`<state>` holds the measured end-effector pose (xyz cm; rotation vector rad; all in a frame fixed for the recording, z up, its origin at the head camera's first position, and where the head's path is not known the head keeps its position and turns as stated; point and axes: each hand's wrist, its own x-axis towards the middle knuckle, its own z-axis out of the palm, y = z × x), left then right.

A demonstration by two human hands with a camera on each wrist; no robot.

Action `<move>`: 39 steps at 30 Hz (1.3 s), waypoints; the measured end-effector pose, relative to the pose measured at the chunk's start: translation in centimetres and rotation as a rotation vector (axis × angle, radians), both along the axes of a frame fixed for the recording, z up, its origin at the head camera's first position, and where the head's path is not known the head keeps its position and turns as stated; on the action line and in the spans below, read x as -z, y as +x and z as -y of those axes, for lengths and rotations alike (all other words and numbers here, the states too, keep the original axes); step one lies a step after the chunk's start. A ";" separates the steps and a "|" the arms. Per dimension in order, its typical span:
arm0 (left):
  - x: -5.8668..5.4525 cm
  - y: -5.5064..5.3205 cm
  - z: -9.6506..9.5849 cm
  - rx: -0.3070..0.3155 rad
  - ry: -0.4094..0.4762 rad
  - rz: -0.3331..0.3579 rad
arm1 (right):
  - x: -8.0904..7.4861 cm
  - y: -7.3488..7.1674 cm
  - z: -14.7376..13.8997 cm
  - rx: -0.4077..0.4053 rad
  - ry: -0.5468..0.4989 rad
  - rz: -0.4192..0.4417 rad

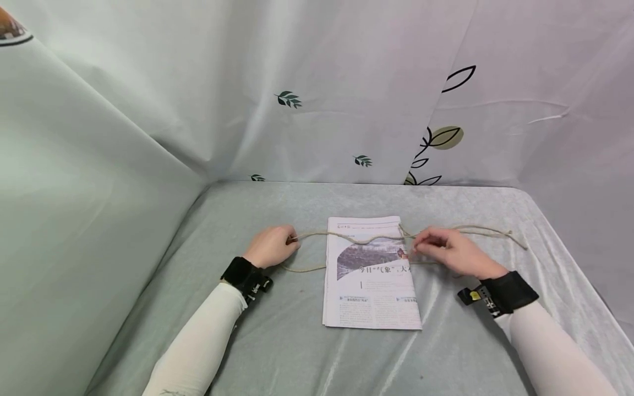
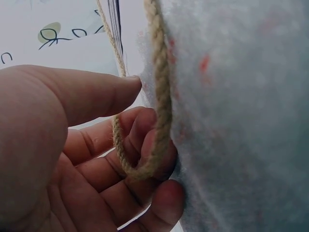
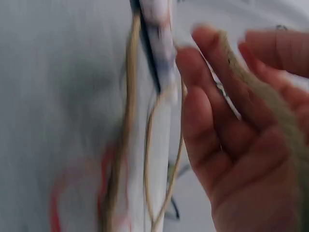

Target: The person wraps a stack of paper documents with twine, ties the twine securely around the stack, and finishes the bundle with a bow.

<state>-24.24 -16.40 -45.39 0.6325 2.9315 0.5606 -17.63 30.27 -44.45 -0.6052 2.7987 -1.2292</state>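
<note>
A folded newspaper (image 1: 372,272) lies on the cloth-covered table, with a thin beige rope (image 1: 364,241) running across its upper part in a wavy line. At its left, my left hand (image 1: 271,246) holds the rope where it bends back toward the paper. In the left wrist view, the rope loop (image 2: 161,82) passes the thumb and crosses the curled fingers. Beside the right edge, my right hand (image 1: 448,250) loosely holds the rope between thumb and fingers. The right wrist view is blurred, with a rope strand (image 3: 270,99) crossing in front of the palm.
Loose rope ends (image 1: 510,234) trail across the table right of the right hand. A pale grey cloth (image 1: 277,352) with wrinkles covers the table. White curtains (image 1: 317,66) with leaf prints stand at the back and sides. Dark straps (image 1: 509,291) with small cameras sit on both wrists.
</note>
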 end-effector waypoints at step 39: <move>0.4 -0.1 -0.1 0.002 0.008 0.009 | 0.1 -1.1 -8.6 0.270 0.499 -0.060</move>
